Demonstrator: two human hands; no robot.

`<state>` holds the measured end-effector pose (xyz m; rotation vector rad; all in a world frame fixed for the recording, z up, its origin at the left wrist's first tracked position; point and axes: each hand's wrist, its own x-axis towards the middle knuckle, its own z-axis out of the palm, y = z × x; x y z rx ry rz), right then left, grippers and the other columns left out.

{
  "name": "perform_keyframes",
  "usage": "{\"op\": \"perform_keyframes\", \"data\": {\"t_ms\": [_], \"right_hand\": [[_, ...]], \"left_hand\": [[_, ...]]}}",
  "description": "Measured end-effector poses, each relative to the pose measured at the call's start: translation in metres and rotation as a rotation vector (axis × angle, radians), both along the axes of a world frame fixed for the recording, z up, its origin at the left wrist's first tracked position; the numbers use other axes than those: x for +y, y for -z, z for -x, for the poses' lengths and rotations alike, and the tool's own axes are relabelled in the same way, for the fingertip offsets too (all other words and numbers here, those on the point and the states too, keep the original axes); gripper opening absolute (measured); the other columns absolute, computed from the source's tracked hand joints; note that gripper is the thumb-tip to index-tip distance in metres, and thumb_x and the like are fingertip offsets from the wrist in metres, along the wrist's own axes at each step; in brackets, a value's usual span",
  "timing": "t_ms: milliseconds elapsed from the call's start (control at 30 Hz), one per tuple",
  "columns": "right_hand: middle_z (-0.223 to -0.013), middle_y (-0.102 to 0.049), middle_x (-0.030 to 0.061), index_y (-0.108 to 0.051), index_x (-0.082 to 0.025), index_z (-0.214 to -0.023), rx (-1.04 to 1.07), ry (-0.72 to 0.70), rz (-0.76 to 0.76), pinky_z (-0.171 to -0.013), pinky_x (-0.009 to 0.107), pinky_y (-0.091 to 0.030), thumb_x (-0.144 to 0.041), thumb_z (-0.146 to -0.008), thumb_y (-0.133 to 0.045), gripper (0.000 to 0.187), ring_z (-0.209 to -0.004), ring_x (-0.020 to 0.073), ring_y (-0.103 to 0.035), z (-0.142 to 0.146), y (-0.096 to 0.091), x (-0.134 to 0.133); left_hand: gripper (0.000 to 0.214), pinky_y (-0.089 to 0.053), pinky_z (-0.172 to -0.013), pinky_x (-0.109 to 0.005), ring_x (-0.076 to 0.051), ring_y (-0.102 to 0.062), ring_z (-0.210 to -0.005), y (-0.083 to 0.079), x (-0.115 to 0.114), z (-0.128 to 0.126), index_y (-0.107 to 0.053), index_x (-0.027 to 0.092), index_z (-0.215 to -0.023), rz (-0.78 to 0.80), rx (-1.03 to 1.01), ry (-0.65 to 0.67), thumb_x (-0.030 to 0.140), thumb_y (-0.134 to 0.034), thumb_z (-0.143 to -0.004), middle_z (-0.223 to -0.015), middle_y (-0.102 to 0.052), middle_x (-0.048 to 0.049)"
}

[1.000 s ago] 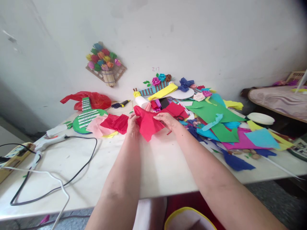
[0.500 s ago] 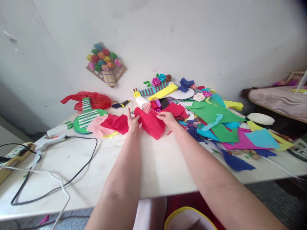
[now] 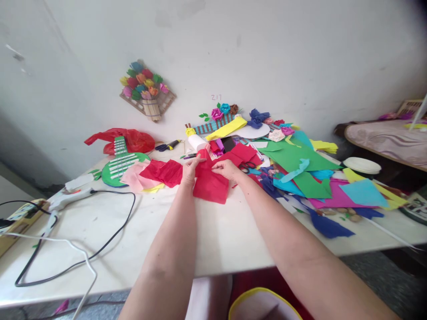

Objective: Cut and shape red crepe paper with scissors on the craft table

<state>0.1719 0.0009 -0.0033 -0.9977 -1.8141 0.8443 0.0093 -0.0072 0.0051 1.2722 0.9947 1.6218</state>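
A sheet of red crepe paper (image 3: 211,189) hangs over the middle of the table between my two hands. My left hand (image 3: 191,171) pinches it at the upper left edge. On the other side, my right hand (image 3: 226,169) is closed on the same sheet with thumb and fingertips. More red crepe paper (image 3: 167,172) lies crumpled left of my left hand, over a pink piece (image 3: 138,175). Black scissors (image 3: 246,167) rest just beyond my right hand, near another red sheet (image 3: 245,152).
Coloured paper scraps (image 3: 310,162) are piled on the right. A green guitar-shaped craft (image 3: 123,164) lies on the left, nearer a glue gun (image 3: 71,198) with its black cable. A white roll (image 3: 196,142) and pliers (image 3: 168,145) sit near the wall.
The red sheet has changed from a folded, pointed shape to a flatter one with its lower part spread down. My right hand has shifted slightly left and down.
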Motion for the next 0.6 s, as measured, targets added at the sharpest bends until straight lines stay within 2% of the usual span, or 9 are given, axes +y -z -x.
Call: {"op": "perform_keyframes", "data": {"t_ms": [133, 267, 367, 500, 600], "right_hand": [[-0.071, -0.067, 0.0043, -0.067, -0.014, -0.072, -0.029, 0.012, -0.031, -0.067, 0.028, -0.044, -0.020, -0.065, -0.061, 0.011, -0.068, 0.0153, -0.059, 0.001, 0.002, 0.002], [-0.072, -0.066, 0.0045, -0.067, -0.012, -0.070, 0.081, 0.041, 0.033, -0.070, 0.029, -0.044, -0.021, -0.065, -0.061, 0.011, -0.070, 0.0154, -0.059, 0.002, -0.004, -0.003], [-0.072, -0.066, 0.0033, -0.066, -0.013, -0.073, 0.228, 0.024, 0.138, -0.071, 0.029, -0.045, -0.025, -0.064, -0.064, 0.015, -0.070, 0.0150, -0.060, 0.002, -0.010, -0.011], [-0.075, -0.067, 0.0041, -0.064, -0.014, -0.080, 0.406, -0.098, 0.348, -0.069, 0.031, -0.048, -0.029, -0.062, -0.068, 0.024, -0.070, 0.0166, -0.062, 0.002, -0.013, -0.018], [-0.073, -0.067, 0.0044, -0.062, -0.015, -0.079, 0.451, -0.063, 0.437, -0.067, 0.033, -0.049, -0.028, -0.062, -0.069, 0.023, -0.069, 0.0175, -0.062, 0.003, -0.009, -0.016]], "left_hand": [[0.035, -0.042, -0.059, -0.024, -0.015, -0.056, -0.062, 0.001, 0.000, -0.001, -0.069, 0.013, -0.068, 0.044, 0.180, 0.122, 0.045, -0.070, -0.055, -0.061, -0.062, -0.0025], [0.033, -0.036, -0.046, -0.021, -0.010, -0.048, -0.048, 0.008, 0.006, 0.001, -0.063, 0.013, -0.059, 0.096, 0.250, 0.135, 0.043, -0.073, -0.051, -0.052, -0.056, 0.0004], [0.033, -0.038, -0.047, -0.022, -0.011, -0.051, -0.048, 0.010, 0.008, 0.002, -0.064, 0.013, -0.062, 0.098, 0.126, 0.124, 0.043, -0.072, -0.053, -0.055, -0.058, -0.0006], [0.031, -0.044, -0.053, -0.025, -0.014, -0.056, -0.054, 0.008, 0.005, 0.001, -0.065, 0.014, -0.069, 0.090, -0.131, 0.092, 0.041, -0.072, -0.056, -0.060, -0.061, -0.0023], [0.030, -0.046, -0.055, -0.026, -0.016, -0.059, -0.056, 0.006, 0.003, 0.000, -0.064, 0.014, -0.070, 0.094, -0.246, 0.073, 0.039, -0.072, -0.056, -0.060, -0.061, -0.0026]]}}
